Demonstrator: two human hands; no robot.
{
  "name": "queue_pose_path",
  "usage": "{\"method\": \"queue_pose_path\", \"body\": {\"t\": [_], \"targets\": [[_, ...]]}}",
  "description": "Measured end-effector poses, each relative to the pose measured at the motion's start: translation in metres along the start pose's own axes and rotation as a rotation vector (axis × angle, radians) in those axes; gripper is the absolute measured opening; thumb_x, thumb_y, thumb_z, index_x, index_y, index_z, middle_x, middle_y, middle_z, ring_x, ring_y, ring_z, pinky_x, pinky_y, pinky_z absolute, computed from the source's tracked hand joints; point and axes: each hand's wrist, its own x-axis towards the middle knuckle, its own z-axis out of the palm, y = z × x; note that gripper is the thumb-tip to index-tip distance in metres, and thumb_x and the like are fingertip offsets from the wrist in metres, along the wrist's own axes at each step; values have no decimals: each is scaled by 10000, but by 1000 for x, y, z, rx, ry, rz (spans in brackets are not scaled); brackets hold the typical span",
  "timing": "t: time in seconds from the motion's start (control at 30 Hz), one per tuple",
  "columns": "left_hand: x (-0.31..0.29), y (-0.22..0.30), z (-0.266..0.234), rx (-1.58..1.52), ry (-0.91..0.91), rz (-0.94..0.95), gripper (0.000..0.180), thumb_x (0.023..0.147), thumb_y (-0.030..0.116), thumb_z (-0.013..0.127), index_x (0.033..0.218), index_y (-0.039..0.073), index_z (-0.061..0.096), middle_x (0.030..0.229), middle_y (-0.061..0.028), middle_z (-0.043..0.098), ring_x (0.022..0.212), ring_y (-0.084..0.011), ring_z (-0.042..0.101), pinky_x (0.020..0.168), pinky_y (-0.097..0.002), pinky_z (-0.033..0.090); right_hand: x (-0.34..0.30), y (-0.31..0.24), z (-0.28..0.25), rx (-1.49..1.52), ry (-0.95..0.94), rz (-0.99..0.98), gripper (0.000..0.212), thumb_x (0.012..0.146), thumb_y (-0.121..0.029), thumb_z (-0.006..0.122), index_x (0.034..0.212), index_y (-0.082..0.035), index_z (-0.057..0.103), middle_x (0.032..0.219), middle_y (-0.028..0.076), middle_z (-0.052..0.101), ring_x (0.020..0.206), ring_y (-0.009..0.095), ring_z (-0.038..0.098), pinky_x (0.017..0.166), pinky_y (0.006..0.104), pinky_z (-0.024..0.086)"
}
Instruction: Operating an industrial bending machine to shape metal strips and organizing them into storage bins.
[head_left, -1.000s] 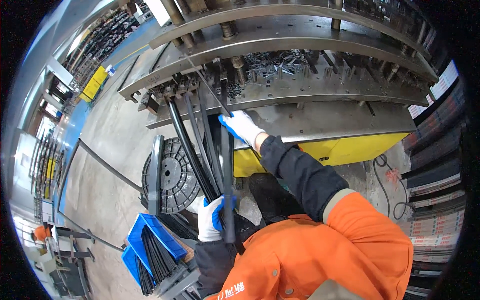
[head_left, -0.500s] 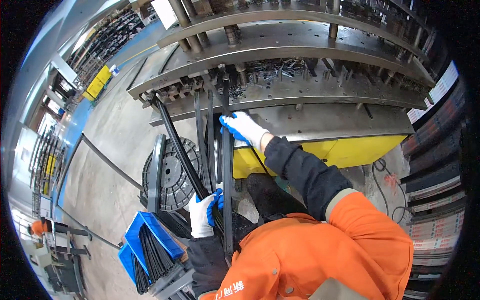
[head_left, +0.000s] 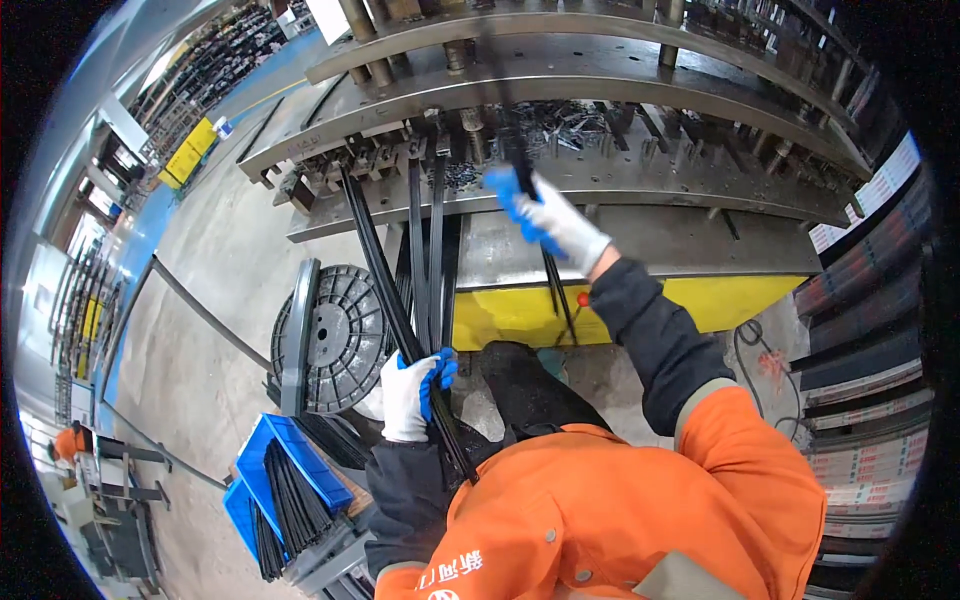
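My left hand (head_left: 410, 396), in a white glove with blue palm, is closed around a bundle of long black strips (head_left: 378, 262). The bundle slants from the press tooling down across my lap. Motion smears my right hand (head_left: 560, 222), gloved alike, in front of the press's lower plate (head_left: 640, 190). It grips a long dark strip (head_left: 515, 135), whose far end rises blurred past the upper plates and whose near end hangs below the hand. Two more black strips (head_left: 426, 240) lean against the tooling between my hands.
A black spoked reel (head_left: 330, 340) stands on the floor at left, beside an upright grey metal bar (head_left: 298, 335). Blue bins (head_left: 345, 492) hold black strips at lower left. Metal scraps (head_left: 575, 122) litter the press bed. A yellow base (head_left: 690, 303) and stacked long profiles (head_left: 870, 390) lie to the right.
My right hand has moved right and slightly up, swinging its strip away from beside the bundle. My left hand keeps its hold on the bundle. The view has shifted slightly.
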Motion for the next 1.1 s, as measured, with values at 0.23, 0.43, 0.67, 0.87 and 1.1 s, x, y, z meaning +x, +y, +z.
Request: {"method": "queue_pose_path", "body": {"t": [0.23, 0.43, 0.67, 0.87, 1.1], "targets": [[-1, -11, 19, -4, 44, -18, 239, 764, -68, 527, 1002, -45, 540, 830, -144, 638, 601, -179, 607, 501, -227, 481, -11, 67, 69, -636, -22, 176, 366, 850, -378, 555, 740, -31, 596, 599, 32, 528, 541, 136, 469, 493, 278, 367], [-4, -6, 28, -41, -50, -43, 239, 771, -69, 509, 1009, -84, 528, 877, -184, 638, 651, -208, 619, 554, -250, 502, -2, 77, 82, -385, 52, 313, 406, 854, -407, 507, 719, -30, 576, 626, 73, 560, 568, 231, 511, 549, 347, 414], [-3, 2, 23, -180, -31, -81, 254, 816, -25, 514, 1062, -85, 529, 914, -182, 638, 686, -208, 623, 593, -262, 510, 15, 79, 85, -277, 81, 337, 369, 852, -372, 541, 682, -45, 554, 583, 17, 505, 518, 138, 444, 487, 285, 366], [-19, 24, 14, -230, 52, -15, 235, 845, 11, 547, 1065, -72, 542, 862, -149, 640, 662, -195, 627, 571, -230, 509, 31, 77, 87, -370, 190, 299, 400, 839, -389, 497, 661, -42, 583, 601, 56, 554, 547, 213, 504, 548, 336, 425], [-34, 48, -33, -238, -13, 20, 264, 849, 62, 566, 1075, -73, 540, 840, -148, 641, 633, -192, 612, 577, -238, 507, 41, 65, 81, -267, 171, 352, 336, 848, -363, 544, 699, -64, 578, 606, 2, 526, 489, 115, 426, 480, 257, 367]]}}
